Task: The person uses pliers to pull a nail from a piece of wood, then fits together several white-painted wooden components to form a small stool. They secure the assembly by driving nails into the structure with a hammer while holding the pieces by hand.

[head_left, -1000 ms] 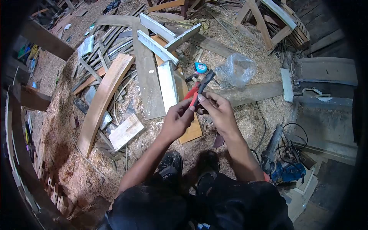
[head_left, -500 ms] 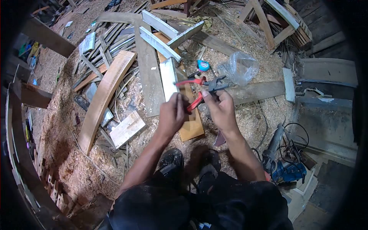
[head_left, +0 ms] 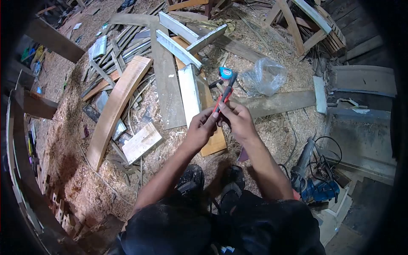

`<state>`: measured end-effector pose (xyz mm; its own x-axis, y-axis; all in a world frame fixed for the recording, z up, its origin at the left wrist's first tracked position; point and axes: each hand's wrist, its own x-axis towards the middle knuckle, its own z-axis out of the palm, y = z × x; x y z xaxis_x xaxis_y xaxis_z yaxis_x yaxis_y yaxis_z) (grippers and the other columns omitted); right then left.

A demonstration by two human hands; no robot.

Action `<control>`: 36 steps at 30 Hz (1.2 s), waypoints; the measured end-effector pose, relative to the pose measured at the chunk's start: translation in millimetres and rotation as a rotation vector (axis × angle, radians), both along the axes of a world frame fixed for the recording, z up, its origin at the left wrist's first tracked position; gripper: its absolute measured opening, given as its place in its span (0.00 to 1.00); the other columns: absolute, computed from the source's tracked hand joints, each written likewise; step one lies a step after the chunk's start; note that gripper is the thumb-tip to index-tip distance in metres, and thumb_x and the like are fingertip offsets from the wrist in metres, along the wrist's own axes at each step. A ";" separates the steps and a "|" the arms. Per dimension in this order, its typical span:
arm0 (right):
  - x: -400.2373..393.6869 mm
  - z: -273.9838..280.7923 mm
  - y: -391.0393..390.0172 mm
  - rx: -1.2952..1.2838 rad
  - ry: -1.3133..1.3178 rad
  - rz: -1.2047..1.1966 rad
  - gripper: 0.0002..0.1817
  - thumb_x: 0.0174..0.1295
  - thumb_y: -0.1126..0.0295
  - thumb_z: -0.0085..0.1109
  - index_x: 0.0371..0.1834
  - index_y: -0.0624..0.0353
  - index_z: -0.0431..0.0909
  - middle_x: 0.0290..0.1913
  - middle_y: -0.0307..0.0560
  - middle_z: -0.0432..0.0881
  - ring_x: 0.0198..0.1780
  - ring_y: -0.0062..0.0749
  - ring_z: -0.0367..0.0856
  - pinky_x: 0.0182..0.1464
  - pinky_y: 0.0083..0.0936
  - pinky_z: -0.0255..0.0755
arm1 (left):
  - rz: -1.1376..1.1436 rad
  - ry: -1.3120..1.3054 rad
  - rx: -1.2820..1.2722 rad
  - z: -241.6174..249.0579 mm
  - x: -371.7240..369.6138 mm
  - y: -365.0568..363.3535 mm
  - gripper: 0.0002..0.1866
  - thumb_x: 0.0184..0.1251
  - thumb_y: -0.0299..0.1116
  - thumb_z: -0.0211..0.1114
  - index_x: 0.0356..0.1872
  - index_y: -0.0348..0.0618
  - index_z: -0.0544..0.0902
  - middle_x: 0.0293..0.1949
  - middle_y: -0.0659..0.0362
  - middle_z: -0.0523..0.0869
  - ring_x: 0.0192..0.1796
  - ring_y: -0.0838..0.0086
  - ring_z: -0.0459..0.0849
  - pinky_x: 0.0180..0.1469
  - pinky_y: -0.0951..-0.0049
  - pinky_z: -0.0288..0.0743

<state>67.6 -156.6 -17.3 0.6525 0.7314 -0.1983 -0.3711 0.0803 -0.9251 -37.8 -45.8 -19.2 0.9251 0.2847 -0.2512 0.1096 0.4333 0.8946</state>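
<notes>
Seen from my remote post through the head camera, one pair of red-handled pliers with a dark metal head (head_left: pixel 228 88) is held in the air before the body, head pointing up and slightly right. The bare left hand (head_left: pixel 199 131) and the bare right hand (head_left: pixel 240 121) both pinch it by the handles, thumbs against fingers. The tool lies nearly edge-on to me, so I cannot tell whether its handles are spread or pressed together.

I judge two hazards likeliest: a finger nipped, should the handles close with skin between them; and a drop towards the two dark shoes (head_left: pixel 232 175), should the fingertip hold loosen. The loose pale wood shavings (head_left: pixel 91 185) could also cause a slip underfoot.

Counted near the hands, I find one turquoise, rounded tape measure (head_left: pixel 225 73), one crumpled clear plastic bag (head_left: pixel 267 77) and one orange-brown wooden plank (head_left: pixel 214 143). To the left I count one long curved light-brown board (head_left: pixel 118 111); to the right, one blue-and-grey power tool (head_left: pixel 319 190).
</notes>
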 end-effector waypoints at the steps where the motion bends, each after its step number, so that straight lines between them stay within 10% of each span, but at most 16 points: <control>1: -1.3 -3.9 0.3 -0.029 -0.112 -0.007 0.14 0.70 0.64 0.55 0.42 0.66 0.80 0.32 0.37 0.82 0.34 0.17 0.77 0.39 0.16 0.70 | 0.049 0.017 0.100 -1.6 0.4 -6.3 0.17 0.76 0.37 0.53 0.58 0.38 0.76 0.30 0.67 0.76 0.25 0.86 0.68 0.27 0.85 0.60; 6: -3.6 8.0 -2.4 -0.467 -0.619 0.063 0.19 0.66 0.57 0.60 0.41 0.67 0.79 0.31 0.41 0.82 0.32 0.20 0.77 0.34 0.22 0.70 | 0.096 0.104 -0.101 -15.9 -10.6 -8.1 0.16 0.74 0.43 0.50 0.41 0.41 0.78 0.21 0.69 0.68 0.20 0.87 0.61 0.20 0.81 0.49; 10: 33.1 4.8 2.1 -0.304 -0.823 -0.383 0.20 0.62 0.54 0.65 0.27 0.63 0.78 0.21 0.35 0.77 0.24 0.19 0.71 0.29 0.22 0.66 | -0.042 0.239 -0.401 -8.2 -9.7 -0.7 0.23 0.71 0.55 0.46 0.33 0.45 0.75 0.18 0.71 0.64 0.16 0.86 0.56 0.18 0.81 0.45; 13: 36.4 16.5 9.9 -0.082 0.009 -0.041 0.19 0.61 0.56 0.66 0.22 0.59 0.76 0.19 0.31 0.72 0.23 0.15 0.67 0.29 0.20 0.64 | -0.093 0.354 -0.403 10.5 -4.8 3.0 0.35 0.68 0.70 0.37 0.29 0.46 0.75 0.15 0.71 0.66 0.13 0.85 0.55 0.17 0.82 0.44; 30: -8.2 59.7 22.1 -0.115 0.030 -0.399 0.10 0.64 0.67 0.54 0.24 0.53 0.69 0.19 0.34 0.69 0.11 0.15 0.58 0.12 0.18 0.50 | -0.089 0.400 -0.281 78.1 -6.7 19.6 0.53 0.56 0.82 0.23 0.25 0.39 0.80 0.11 0.69 0.66 0.11 0.85 0.53 0.14 0.83 0.44; 36: 4.0 9.0 14.8 -0.138 0.332 -0.384 0.18 0.67 0.56 0.58 0.24 0.53 0.67 0.17 0.34 0.66 0.12 0.18 0.61 0.13 0.19 0.56 | -0.266 0.191 -0.076 39.3 -2.0 44.4 0.44 0.69 0.69 0.35 0.46 0.32 0.81 0.22 0.66 0.75 0.21 0.82 0.70 0.22 0.82 0.63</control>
<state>71.6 -141.8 -8.4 0.7543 0.4041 -0.5174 -0.6138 0.1545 -0.7742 -39.9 -1.5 20.1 0.8988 0.0132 -0.4382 0.3902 0.4312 0.8135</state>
